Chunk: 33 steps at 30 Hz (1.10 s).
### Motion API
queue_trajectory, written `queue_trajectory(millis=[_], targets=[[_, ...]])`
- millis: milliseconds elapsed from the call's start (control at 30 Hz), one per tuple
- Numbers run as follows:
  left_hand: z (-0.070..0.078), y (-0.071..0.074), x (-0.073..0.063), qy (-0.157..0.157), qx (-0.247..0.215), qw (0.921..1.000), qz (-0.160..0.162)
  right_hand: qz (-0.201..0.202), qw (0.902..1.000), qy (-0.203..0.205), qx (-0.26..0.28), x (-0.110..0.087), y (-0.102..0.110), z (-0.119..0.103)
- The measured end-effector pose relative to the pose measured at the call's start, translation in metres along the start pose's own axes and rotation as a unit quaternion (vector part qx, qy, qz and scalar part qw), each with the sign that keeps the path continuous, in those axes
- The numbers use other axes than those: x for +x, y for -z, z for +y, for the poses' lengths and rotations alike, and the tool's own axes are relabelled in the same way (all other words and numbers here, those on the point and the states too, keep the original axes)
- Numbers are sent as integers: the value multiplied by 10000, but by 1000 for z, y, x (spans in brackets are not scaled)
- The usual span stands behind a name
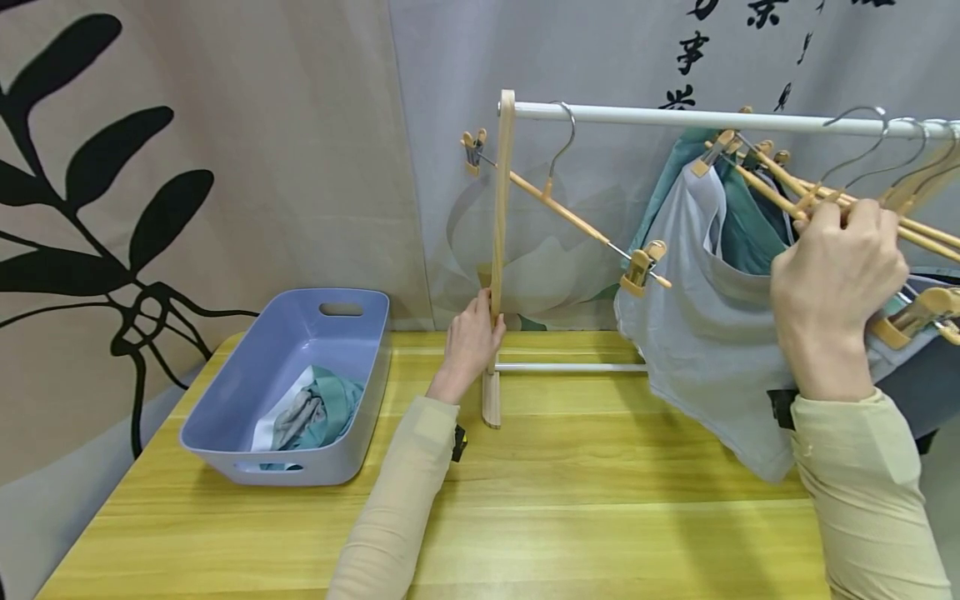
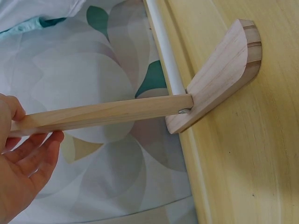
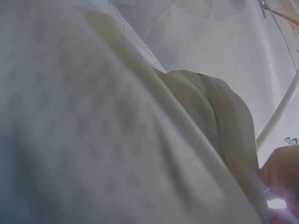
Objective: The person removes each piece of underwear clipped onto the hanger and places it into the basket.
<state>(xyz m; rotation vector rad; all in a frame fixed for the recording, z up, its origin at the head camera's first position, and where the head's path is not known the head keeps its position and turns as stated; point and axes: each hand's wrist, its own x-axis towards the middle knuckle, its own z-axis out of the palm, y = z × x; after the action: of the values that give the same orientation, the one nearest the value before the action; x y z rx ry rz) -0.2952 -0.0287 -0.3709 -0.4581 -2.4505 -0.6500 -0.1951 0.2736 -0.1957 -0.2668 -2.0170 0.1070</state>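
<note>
Head view: a person in pale yellow sleeves works at a small clothes rack on a light wooden worktop [image 1: 600, 525]. The left hand [image 1: 470, 340] grips the rack's wooden upright [image 1: 502, 217] at its left end, fingers and thumb wrapped round it. At the far right, the right hand [image 1: 842, 275] is curled round the wooden bar of a clothes hanger [image 1: 774, 194], just below the white top rail [image 1: 660, 116]. Beside and below that hand a light grey garment [image 1: 712, 308] hangs from a wooden clip, with a teal garment [image 1: 752, 233] partly behind it. More hangers crowd together at the right end of the rail. Near the upright, a spare hanger [image 1: 573, 220] hangs by its metal hook at a slant, a clip at each end. On the left of the worktop stands a lavender basin [image 1: 377, 392] holding a crumpled bundle of cloth [image 1: 333, 408] in teal, grey and white. A patterned curtain [image 1: 300, 150] forms the backdrop.

Left wrist view: the left hand's fingers close on the upright, which joins a rounded wooden foot [image 2: 224, 70] beside the white lower rail [image 2: 164, 49].

Right wrist view: blurred greyish cloth [image 3: 117, 140] fills most of it; part of the hand shows at the lower right edge, its grip impossible to tell from here.
</note>
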Motion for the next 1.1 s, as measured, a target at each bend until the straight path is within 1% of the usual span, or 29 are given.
queue_trajectory(millis=[467,633,767,967,1100], targets=[[0,0,0,13,-20,10000,-23,-36,9999,48,97,-17,-3,5],[0,0,0,-5,-52,10000,17,148,9995,105,244,-24,-4,6],[0,-1,0,10,-86,10000,-10,272,9989,110,355,-29,-3,5],[0,0,0,45,-86,9999,-54,494,9972,145,541,-37,-2,0],[1,1,0,76,-104,9999,-64,585,9958,261,653,-43,-2,-5]])
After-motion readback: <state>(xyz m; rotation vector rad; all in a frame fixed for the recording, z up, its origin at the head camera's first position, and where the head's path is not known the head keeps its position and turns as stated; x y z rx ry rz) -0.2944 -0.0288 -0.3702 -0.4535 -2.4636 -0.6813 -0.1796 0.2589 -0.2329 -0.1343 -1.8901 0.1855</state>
